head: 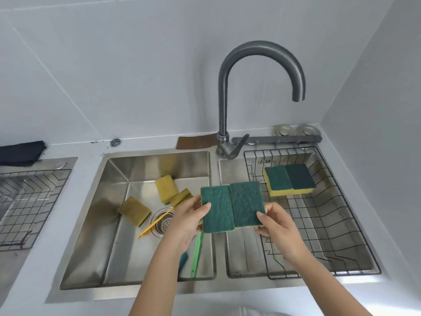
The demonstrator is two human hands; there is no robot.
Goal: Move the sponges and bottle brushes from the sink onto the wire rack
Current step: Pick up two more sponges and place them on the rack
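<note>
Above the divider between the two basins I hold two green-topped sponges side by side. My left hand (185, 221) grips the left sponge (216, 209) and my right hand (279, 226) grips the right sponge (247, 205). Two more green-and-yellow sponges (289, 180) lie on the black wire rack (337, 226) over the right basin. In the left sink (95, 236) three yellow sponges (134, 210) (166, 188) (182, 197) rest yellow side up near the drain. A yellow brush (155, 223) crosses the drain, and a green brush (196, 254) lies partly hidden under my left forearm.
A curved grey faucet (224, 110) rises behind the divider, its spout over the right basin. A second wire rack (27, 201) sits at the far left with a dark cloth (21, 152) behind it. Something blue (183, 258) peeks out beside my left arm.
</note>
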